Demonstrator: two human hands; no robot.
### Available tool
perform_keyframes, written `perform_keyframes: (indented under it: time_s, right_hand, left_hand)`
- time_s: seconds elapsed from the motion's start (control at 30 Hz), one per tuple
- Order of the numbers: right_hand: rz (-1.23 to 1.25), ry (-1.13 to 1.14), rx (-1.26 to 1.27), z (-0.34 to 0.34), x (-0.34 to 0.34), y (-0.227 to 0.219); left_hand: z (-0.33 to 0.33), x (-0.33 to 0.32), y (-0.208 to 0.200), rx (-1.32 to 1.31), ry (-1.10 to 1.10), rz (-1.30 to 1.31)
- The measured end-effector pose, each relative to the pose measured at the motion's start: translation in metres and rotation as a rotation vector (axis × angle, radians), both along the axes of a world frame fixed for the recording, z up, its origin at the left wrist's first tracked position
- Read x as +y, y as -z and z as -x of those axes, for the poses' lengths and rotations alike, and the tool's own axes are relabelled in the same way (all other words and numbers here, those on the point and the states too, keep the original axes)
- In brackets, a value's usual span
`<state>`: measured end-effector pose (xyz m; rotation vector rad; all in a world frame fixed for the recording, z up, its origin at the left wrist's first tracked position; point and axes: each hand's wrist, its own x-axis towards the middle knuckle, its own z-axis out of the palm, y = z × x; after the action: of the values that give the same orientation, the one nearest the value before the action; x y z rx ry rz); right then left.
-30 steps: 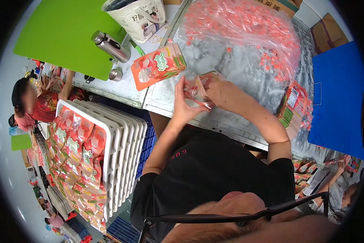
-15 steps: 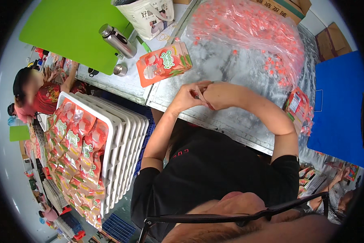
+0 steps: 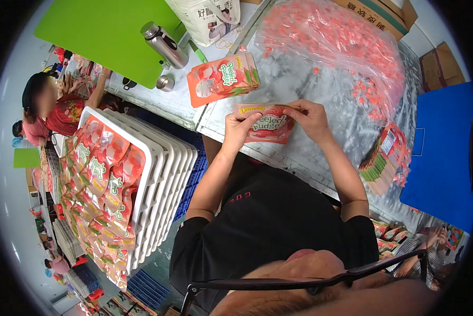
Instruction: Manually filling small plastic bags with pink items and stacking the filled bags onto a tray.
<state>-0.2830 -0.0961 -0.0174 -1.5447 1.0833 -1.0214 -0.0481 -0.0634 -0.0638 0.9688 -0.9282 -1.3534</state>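
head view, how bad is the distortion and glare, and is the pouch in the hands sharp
In the head view, fisheye bending curves the metal table edge and a black rim rings the frame; overhead light glares off the clear bag of red candies; the red pouch, held between left hand and right hand, is fairly sharp.

Red pouch (image 3: 268, 124); green board (image 3: 107, 34); blue panel (image 3: 441, 152).

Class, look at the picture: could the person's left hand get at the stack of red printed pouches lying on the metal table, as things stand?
Probably yes: the stack of red printed pouches lies uncovered just beyond the left hand, though that hand now grips a pouch.
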Motion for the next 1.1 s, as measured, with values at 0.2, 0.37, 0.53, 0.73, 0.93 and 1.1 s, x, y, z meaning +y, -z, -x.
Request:
perform_keyframes:
  time_s: [0.2, 0.37, 0.53, 0.73, 0.93, 1.1]
  right_hand:
    - [0.089, 0.072, 0.119, -0.006, 0.005, 0.003]
    - [-0.004, 0.033, 0.095, 0.0, 0.004, 0.017]
    - [-0.219, -0.098, -0.247, -0.005, 0.002, 0.032]
    - [-0.261, -0.073, -0.376, -0.011, 0.002, 0.049]
    - [-0.263, -0.097, -0.371, -0.022, 0.005, 0.041]
    - [-0.267, -0.116, -0.436, -0.028, 0.002, 0.04]
  left_hand:
    - [-0.001, 0.004, 0.0, 0.094, 0.089, -0.052]
    - [-0.004, 0.002, 0.006, 0.166, 0.089, -0.088]
    - [-0.004, 0.003, 0.021, 0.105, 0.027, -0.059]
    - [0.002, 0.005, -0.001, 0.221, 0.08, -0.135]
    - [0.0, 0.003, 0.005, 0.07, 0.037, -0.109]
    - [0.001, 0.004, 0.005, 0.045, 0.054, -0.087]
